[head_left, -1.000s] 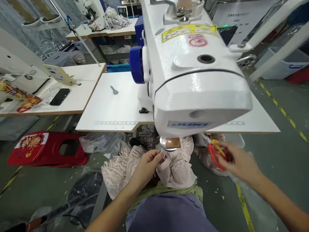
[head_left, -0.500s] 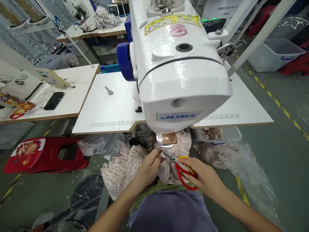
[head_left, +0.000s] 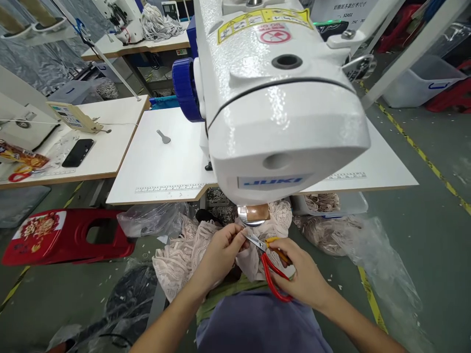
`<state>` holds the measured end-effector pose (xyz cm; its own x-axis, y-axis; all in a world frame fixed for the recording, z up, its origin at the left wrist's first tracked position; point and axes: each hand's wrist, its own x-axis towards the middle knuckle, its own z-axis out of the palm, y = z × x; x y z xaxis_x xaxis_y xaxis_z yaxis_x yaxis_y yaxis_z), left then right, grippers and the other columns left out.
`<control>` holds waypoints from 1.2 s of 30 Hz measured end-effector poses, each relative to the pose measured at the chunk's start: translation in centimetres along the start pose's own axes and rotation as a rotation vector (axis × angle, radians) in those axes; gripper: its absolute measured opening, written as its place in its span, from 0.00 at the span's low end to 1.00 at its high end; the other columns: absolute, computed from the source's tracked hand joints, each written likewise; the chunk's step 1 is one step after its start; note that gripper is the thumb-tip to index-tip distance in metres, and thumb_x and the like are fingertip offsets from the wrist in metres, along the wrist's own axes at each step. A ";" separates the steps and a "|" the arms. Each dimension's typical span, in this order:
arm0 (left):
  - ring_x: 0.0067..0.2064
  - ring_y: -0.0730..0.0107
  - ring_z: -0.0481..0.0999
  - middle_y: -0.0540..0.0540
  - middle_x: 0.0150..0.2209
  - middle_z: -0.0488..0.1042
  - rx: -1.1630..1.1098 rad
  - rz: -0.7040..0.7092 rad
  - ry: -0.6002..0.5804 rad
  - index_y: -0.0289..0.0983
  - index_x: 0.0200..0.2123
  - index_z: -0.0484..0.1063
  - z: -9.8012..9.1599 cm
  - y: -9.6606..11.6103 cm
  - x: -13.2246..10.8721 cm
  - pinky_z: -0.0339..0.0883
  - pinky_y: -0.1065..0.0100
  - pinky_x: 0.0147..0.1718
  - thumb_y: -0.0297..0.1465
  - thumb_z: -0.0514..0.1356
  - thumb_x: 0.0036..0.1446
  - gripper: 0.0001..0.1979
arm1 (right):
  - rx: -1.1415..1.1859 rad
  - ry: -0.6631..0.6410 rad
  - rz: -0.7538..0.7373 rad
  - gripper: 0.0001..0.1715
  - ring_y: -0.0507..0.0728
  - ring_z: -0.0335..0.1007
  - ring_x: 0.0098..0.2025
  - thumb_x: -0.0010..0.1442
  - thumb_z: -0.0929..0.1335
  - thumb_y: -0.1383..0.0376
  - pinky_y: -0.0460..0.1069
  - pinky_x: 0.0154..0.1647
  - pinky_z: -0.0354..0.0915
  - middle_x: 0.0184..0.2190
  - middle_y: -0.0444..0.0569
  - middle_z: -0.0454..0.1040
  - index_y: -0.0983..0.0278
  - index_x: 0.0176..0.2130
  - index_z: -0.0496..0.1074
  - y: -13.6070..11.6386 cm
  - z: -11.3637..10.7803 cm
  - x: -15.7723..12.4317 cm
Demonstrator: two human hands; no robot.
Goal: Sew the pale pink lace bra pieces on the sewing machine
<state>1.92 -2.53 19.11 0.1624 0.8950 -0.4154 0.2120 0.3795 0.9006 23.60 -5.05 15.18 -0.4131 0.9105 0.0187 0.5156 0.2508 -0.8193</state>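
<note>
My right hand grips scissors with red and yellow handles, fingers through the loops. Their blades point up and left to the fingertips of my left hand. That hand is closed in a pinch on a bit of pale pink lace fabric. More of the lace lies bunched over my lap and below the sewing machine's front. Whether the blades are cutting anything is too small to tell.
The white machine table has a printed ruler edge. A clear bin with fabric pieces sits under it, right, beside plastic bags. A red stool lies left. Another table carries a phone and red-handled scissors.
The scissors' handles have swung slightly left and down with my right hand, and their handles look more spread. My left hand keeps its pinch at the blade tips. The view has shifted a little.
</note>
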 end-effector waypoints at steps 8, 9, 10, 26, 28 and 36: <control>0.28 0.72 0.66 0.51 0.26 0.69 0.019 0.035 0.073 0.38 0.28 0.67 -0.6 -0.4 0.2 0.60 0.71 0.29 0.40 0.54 0.62 0.14 | 0.038 -0.043 0.053 0.18 0.59 0.78 0.44 0.59 0.66 0.65 0.50 0.40 0.73 0.45 0.52 0.80 0.58 0.49 0.74 0.4 -0.8 0.2; 0.28 0.72 0.67 0.51 0.27 0.70 0.009 0.049 0.088 0.38 0.28 0.68 -0.6 -0.5 0.3 0.61 0.70 0.30 0.40 0.54 0.62 0.14 | 0.027 -0.033 0.066 0.18 0.59 0.78 0.41 0.59 0.66 0.65 0.50 0.37 0.73 0.43 0.52 0.80 0.58 0.49 0.74 0.6 -1.0 -0.1; 0.29 0.71 0.69 0.50 0.28 0.71 -0.002 0.065 0.104 0.38 0.29 0.69 -0.7 -0.6 0.3 0.62 0.70 0.31 0.41 0.54 0.63 0.14 | 0.011 -0.021 0.079 0.18 0.58 0.78 0.36 0.59 0.66 0.65 0.49 0.33 0.72 0.39 0.51 0.80 0.58 0.48 0.75 0.9 -1.3 -0.5; 0.39 0.62 0.81 0.44 0.38 0.81 0.422 0.086 -0.121 0.40 0.46 0.71 -4.7 0.6 0.5 0.73 0.66 0.35 0.34 0.49 0.66 0.13 | -0.690 0.241 0.106 0.21 0.72 0.73 0.48 0.61 0.61 0.62 0.64 0.47 0.68 0.46 0.65 0.78 0.68 0.46 0.76 9.0 -14.6 13.3; 0.40 0.60 0.80 0.44 0.37 0.80 0.608 0.151 -0.040 0.40 0.42 0.72 -4.6 0.4 0.3 0.72 0.63 0.36 0.31 0.50 0.65 0.10 | -0.607 0.351 0.022 0.21 0.71 0.72 0.51 0.62 0.61 0.61 0.65 0.51 0.67 0.48 0.65 0.77 0.68 0.46 0.75 7.6 -13.0 12.1; 0.23 0.70 0.68 0.50 0.22 0.70 0.882 0.889 0.200 0.39 0.29 0.66 1.8 -0.4 -0.8 0.58 0.69 0.24 0.34 0.44 0.72 0.19 | 0.217 -0.331 -0.067 0.57 0.69 0.68 0.58 0.47 0.65 0.28 0.60 0.61 0.63 0.56 0.62 0.72 0.64 0.60 0.69 -0.6 -2.1 2.0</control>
<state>3.41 -3.85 18.83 0.4468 0.8087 0.3827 0.6851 -0.5844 0.4349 24.08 -2.72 16.88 -0.6782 0.7305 -0.0806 0.3236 0.1983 -0.9252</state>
